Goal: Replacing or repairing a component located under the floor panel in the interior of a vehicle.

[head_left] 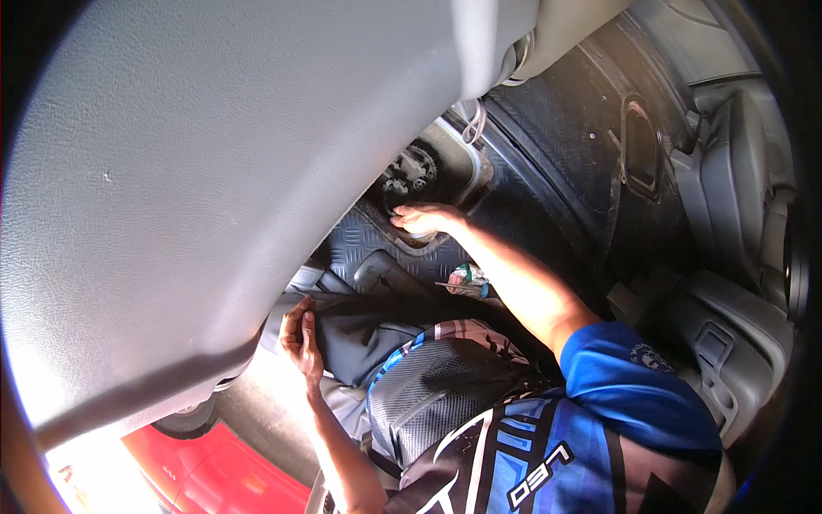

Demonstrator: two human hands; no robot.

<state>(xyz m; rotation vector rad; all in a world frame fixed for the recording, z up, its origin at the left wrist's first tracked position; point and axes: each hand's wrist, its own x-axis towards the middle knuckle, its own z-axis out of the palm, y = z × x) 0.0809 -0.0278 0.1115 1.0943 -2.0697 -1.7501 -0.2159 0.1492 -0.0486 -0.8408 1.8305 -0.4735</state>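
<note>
My right hand (421, 218) reaches into an opening in the vehicle floor. Its thumb and fingers come together at the near side of a round black toothed ring with fittings (415, 170); what lies between the fingertips, if anything, is too small to make out. The opening's dirty metal rim (469, 152) shows around the ring. Lower left, my left hand (301, 338) is beside my dark-trousered leg, fingers loosely bent, thumb apart, nothing seen in it. Between my leg and right forearm lie a thin tool with a blue handle (476, 289) and a crumpled light bundle (462, 276).
A large grey padded panel (188, 171) overhangs the left side and hides part of the opening. Black textured flooring (539, 111) carries another framed oval recess (640, 146). Grey plastic trim (728, 334) stands at the right. Outside, lower left, is a red car (214, 471).
</note>
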